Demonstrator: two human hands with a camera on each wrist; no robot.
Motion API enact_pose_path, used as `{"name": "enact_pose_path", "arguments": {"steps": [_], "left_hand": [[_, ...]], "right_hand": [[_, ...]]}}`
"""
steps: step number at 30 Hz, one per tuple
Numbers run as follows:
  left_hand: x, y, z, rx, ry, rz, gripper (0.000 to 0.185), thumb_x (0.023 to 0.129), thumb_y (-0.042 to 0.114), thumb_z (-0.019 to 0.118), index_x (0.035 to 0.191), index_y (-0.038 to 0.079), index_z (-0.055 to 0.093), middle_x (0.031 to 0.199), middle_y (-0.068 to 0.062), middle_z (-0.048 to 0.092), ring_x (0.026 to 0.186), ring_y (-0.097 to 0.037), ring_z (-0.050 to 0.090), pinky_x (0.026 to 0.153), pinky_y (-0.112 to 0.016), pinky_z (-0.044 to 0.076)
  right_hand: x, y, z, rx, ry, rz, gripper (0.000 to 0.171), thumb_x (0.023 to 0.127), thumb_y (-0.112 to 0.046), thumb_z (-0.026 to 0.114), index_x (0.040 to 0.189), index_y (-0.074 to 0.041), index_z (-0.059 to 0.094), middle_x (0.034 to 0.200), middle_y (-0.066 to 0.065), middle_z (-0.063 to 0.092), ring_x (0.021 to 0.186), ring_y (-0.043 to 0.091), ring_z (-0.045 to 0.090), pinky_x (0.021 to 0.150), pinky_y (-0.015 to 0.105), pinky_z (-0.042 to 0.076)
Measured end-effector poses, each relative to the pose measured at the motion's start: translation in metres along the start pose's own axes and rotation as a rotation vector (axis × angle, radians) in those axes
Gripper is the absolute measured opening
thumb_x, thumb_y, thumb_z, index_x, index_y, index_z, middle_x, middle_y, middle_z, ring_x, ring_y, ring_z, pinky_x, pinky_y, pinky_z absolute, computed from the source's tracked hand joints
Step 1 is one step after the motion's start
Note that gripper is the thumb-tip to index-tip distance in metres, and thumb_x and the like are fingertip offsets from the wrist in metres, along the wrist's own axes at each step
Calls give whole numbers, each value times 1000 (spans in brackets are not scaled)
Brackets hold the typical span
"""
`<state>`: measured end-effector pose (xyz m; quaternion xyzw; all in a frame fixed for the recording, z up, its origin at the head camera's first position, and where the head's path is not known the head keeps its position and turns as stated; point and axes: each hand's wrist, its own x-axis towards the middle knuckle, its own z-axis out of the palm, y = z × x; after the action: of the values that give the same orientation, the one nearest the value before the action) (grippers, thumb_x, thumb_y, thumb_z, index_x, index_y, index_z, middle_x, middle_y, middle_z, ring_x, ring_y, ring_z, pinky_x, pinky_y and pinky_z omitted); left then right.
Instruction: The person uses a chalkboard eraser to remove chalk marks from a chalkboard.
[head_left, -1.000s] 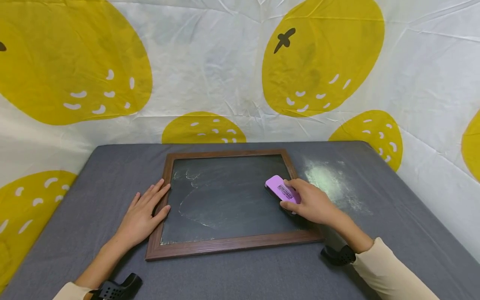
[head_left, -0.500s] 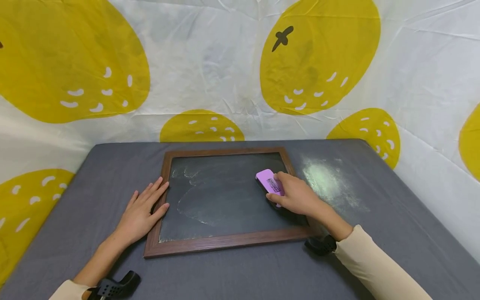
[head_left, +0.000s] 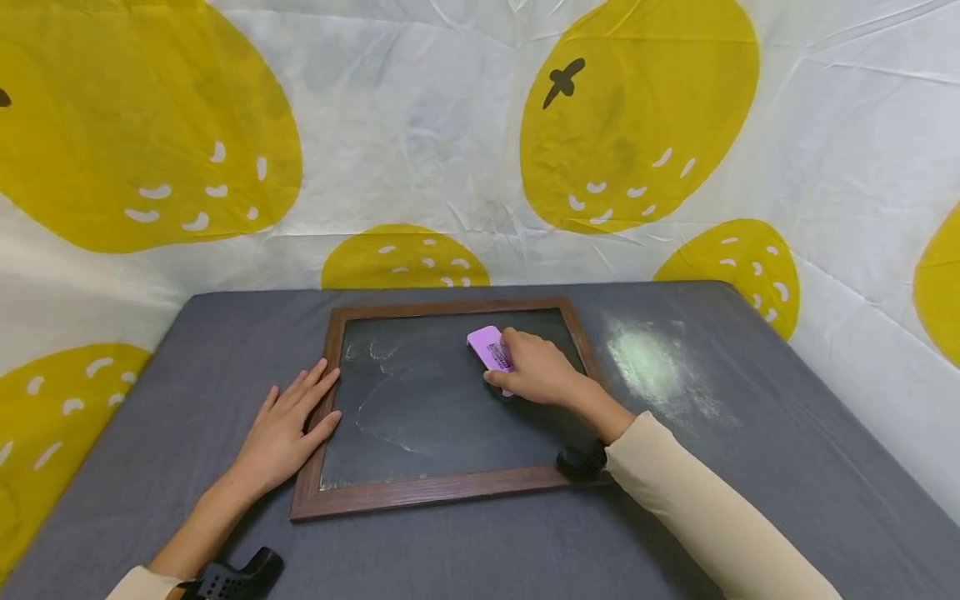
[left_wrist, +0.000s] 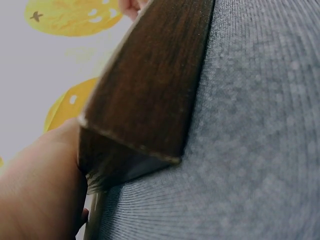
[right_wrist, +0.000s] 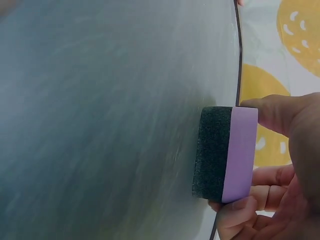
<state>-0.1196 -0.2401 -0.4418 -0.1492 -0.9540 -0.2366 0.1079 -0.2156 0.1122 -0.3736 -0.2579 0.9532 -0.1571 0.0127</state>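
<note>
Since the earlier frames, the right hand (head_left: 536,371) is travelling leftward and away across the chalkboard (head_left: 442,400), carrying the purple eraser (head_left: 489,347) from the right-hand frame rail toward the upper middle of the slate. Nearest the viewer, black wrist mounts are showing at both cuffs, and cream sleeves are covering the forearms. The left hand (head_left: 285,429) is lying flat with fingers spread and straight, its fingertips resting on the left rail of the wooden frame (left_wrist: 150,85), which the left wrist view is showing at close range against the grey counter (left_wrist: 260,140). Further on, the right hand is pinching the eraser between thumb and curled fingers; the right wrist view is showing its dark felt face (right_wrist: 212,152) pressing against the slate and its purple back (right_wrist: 241,152) sitting toward the palm. Faint chalk outlines are remaining on the left half of the board. Beyond the right rail, a pale chalk smear (head_left: 645,354) is marking the counter. At the far side, a white cloth printed with yellow shapes (head_left: 637,117) is hanging as a backdrop.
</note>
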Motion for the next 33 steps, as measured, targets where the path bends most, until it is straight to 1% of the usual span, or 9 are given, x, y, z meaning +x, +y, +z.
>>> {"name": "enact_pose_path", "arguments": {"steps": [7,11,15,18,21,23,26,33], "left_hand": [[-3,0,2,-2,8,-6,62,98,36,55,151,14,33,156,-12,24,138,-41,25,108,-64,10],[-2,-1,2,0,10,-6,62,98,35,55,151,13,33,156,-12,24,138,-41,25,107,-64,10],[-1,-1,2,-1,5,-6,62,98,35,55,151,13,33,156,-12,24,138,-41,25,107,-64,10],[-1,-1,2,0,7,-7,62,98,35,55,151,13,33,156,-12,24,138,-40,25,108,-64,10],[-1,0,2,3,4,-8,62,98,35,55,151,13,32,156,-12,24,138,-40,25,108,-64,10],[-1,0,2,4,-3,-11,63,98,36,54,151,12,32,156,-12,24,138,-40,25,108,-64,10],[0,1,3,6,-13,-16,64,98,38,53,152,12,30,156,-11,23,139,-40,24,108,-63,10],[0,2,2,10,-7,-23,64,98,37,53,151,11,30,156,-11,23,139,-40,25,108,-64,10]], "right_hand": [[21,-14,8,-1,-28,-3,36,85,-39,69,93,-8,51,73,2,50,62,16,50,50,29,36],[31,-22,12,4,-31,-7,37,85,-39,69,96,-8,52,75,2,51,65,17,51,51,29,37],[38,-27,17,11,-26,8,38,85,-39,70,99,-8,54,76,2,52,66,17,52,53,29,37],[43,-32,19,39,-21,22,44,84,-39,71,109,-6,56,82,3,55,71,17,53,56,29,39],[49,-36,22,86,-32,32,53,84,-39,72,121,-5,55,93,5,58,78,18,53,63,30,41],[53,-39,24,118,-42,36,57,84,-38,72,126,-4,53,101,6,60,82,18,54,67,31,43],[57,-44,26,138,-45,29,58,84,-37,73,128,-4,53,108,8,61,85,19,54,72,32,44],[71,-56,29,116,-41,-3,58,84,-36,73,129,-4,56,112,6,60,89,18,54,77,33,45]]}}
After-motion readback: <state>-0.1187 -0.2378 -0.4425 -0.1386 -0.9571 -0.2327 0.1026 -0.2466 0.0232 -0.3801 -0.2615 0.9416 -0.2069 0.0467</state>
